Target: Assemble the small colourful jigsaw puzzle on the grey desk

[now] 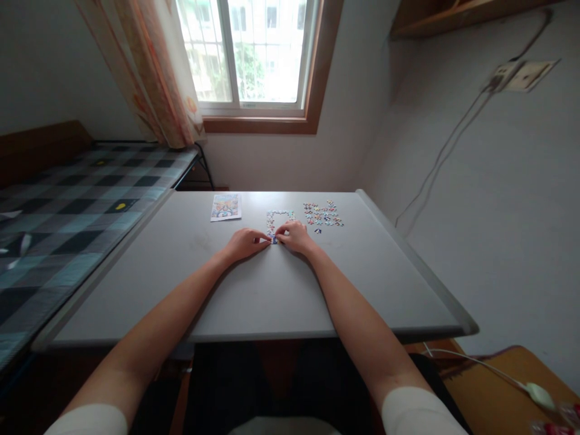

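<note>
A partly joined jigsaw puzzle (270, 222) lies on the table, its border pieces forming a frame around a bare middle. My left hand (246, 244) rests at the frame's lower left corner, thumb and index fingertips closed against the edge pieces there. From the right, my right hand (295, 235) reaches over the lower edge, thumb and index pinched on a small dark blue puzzle piece (275, 238). The fingers partly cover this piece, and the hand hides the frame's lower right part. Loose puzzle pieces (322, 214) are spread just beyond my right hand, one dark piece (318, 231) lying nearer.
A printed picture sheet (226, 207) lies at the far left of the white table (272, 296). Left of the table stands a bed with a checked cover (136, 175). A wall with a socket (521, 75) and hanging cable is on the right. Below it is a wooden stool-like surface (512, 374).
</note>
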